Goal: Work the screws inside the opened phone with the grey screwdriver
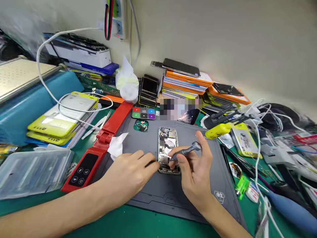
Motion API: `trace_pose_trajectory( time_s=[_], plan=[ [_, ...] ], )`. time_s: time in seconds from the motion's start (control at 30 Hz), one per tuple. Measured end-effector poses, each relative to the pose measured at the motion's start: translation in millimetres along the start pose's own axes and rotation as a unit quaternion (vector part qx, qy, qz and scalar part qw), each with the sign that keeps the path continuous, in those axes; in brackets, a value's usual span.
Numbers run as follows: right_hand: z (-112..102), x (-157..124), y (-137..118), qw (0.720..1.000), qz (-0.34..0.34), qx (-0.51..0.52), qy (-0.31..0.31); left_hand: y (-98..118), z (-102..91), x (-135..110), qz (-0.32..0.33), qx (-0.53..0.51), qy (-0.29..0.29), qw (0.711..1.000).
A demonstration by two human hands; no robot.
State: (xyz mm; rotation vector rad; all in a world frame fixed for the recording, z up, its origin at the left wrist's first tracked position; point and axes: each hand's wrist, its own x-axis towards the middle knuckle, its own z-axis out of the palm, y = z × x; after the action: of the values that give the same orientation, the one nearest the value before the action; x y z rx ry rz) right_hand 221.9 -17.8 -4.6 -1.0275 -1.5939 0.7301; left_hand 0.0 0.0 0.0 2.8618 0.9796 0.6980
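An opened phone [168, 142] lies face down on a dark grey work mat [170, 195], its inner parts exposed. My right hand [195, 172] is closed around a small grey screwdriver [186, 151], whose tip points down into the phone's lower half. My left hand [131, 172] rests on the mat with its fingers curled against the phone's lower left edge, steadying it. What the left fingertips pinch, if anything, is hidden.
A red hinged device [99, 148] and a white tissue [117, 145] lie left of the mat. Stacks of orange and yellow boxes [188, 84] stand behind. A yellow tool [220, 129], cables and tweezers crowd the right. A clear plastic case [32, 172] sits at the left.
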Motion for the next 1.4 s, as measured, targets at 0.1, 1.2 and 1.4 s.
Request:
trace_pose_trajectory(
  time_s=[0.1,1.2,1.4],
  plan=[
    [-1.3,-3.4,3.9,0.999,-0.022,-0.018,-0.024,0.5,-2.6,-0.5,-0.002,0.0,-0.005,1.0],
    [-1.5,-3.3,5.9,0.998,-0.004,-0.053,-0.044,-0.4,-1.3,0.9,-0.013,-0.019,0.0,1.0],
    [-0.7,-1.4,2.6,0.999,-0.004,-0.039,-0.033,1.5,-2.0,0.6,-0.024,-0.054,0.012,0.998]
  ],
)
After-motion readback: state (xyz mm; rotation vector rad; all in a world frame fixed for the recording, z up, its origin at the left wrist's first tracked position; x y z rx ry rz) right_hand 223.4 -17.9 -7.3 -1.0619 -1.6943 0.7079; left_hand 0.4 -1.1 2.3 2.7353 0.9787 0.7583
